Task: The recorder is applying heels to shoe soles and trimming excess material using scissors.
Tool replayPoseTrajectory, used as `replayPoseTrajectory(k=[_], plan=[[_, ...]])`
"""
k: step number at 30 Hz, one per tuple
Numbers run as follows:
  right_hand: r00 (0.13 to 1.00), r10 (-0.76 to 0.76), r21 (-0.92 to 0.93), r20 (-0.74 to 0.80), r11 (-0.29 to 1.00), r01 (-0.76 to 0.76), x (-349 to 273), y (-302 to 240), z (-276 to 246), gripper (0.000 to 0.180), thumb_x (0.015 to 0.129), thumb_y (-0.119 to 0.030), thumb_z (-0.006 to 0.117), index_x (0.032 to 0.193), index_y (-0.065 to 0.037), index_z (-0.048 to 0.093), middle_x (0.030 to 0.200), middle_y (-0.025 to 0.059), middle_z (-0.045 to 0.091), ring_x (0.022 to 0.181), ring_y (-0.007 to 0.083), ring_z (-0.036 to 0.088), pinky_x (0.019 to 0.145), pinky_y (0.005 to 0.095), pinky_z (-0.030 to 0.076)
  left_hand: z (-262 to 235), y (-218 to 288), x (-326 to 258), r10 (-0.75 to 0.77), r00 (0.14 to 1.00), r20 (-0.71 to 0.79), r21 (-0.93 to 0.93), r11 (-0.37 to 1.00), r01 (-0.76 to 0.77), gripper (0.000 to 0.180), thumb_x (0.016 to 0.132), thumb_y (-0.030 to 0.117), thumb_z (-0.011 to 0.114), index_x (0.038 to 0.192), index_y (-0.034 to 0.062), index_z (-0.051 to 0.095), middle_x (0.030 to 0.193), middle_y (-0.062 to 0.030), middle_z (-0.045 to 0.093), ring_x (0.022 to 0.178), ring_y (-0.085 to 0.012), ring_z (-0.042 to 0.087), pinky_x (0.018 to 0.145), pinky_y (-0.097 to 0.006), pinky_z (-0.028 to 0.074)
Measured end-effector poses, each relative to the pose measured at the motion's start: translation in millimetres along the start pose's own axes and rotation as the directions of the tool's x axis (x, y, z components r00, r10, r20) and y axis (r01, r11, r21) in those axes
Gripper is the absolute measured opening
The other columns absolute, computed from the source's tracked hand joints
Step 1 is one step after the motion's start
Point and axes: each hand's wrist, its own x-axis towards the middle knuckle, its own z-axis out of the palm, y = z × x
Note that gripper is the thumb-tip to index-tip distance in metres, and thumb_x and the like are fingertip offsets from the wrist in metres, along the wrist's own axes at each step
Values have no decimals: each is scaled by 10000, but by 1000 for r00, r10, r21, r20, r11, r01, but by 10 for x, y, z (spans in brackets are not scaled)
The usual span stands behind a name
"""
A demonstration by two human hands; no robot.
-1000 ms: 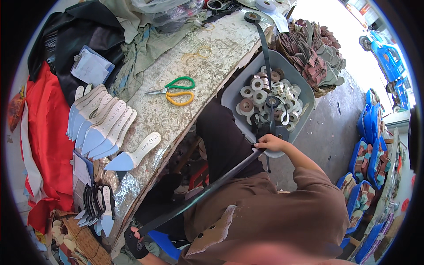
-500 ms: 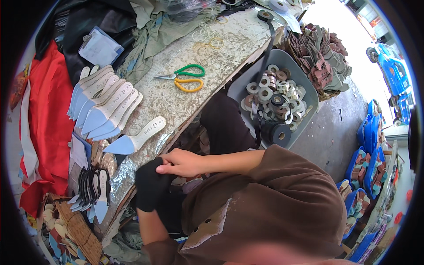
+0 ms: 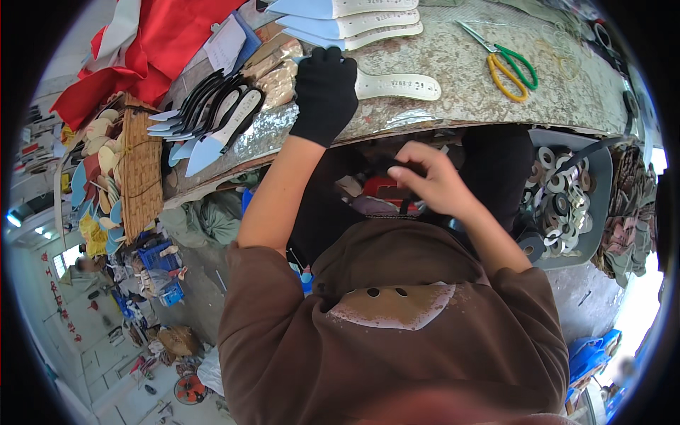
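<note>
A black glove covers my left hand (image 3: 326,95), which is closed around the blue end of a single cream-and-blue shoe insole board (image 3: 398,86) at the table edge. My bare right hand (image 3: 433,177) hovers over my lap with its fingers curled. Something dark lies between its thumb and fingers, too blurred against the dark trousers to name. Overlapping cream-and-blue insole boards (image 3: 379,25) lie beyond my left hand. To its left is a row of black-edged insole boards (image 3: 237,119).
Green-and-yellow-handled scissors (image 3: 504,67) lie at the table's right. A grey bin (image 3: 601,191) of tape rolls stands below the edge on the right. At left are red cloth (image 3: 170,35) and a woven basket (image 3: 142,163) with loose cut pieces.
My right hand has let go of the black glove at my left wrist and moved right over my lap. My left hand has reached onto the single insole board. The view has turned left.
</note>
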Motion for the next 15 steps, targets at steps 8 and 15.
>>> replayPoseTrajectory(k=[8, 15], plan=[[977, 155, 123, 143, 977, -173, 504, -555, 62, 140, 940, -47, 629, 1055, 15, 580, 835, -5, 598, 688, 61, 567, 632, 210, 483, -35, -144, -63, -112, 973, -201, -12, 994, 112, 266, 782, 307, 704, 953, 112, 645, 928, -81, 603, 888, -279, 605, 733, -448, 465], [999, -24, -108, -21, 994, 22, 658, -1079, -160, 223, 912, -70, 665, 1131, -27, 664, 850, -8, 606, 591, 23, 538, 495, 157, 402, -248, 65, -437, -305, 867, -393, -472, 877, 95, 125, 801, 132, 681, 920, 125, 645, 788, -92, 607, 721, -318, 630, 594, -423, 485]])
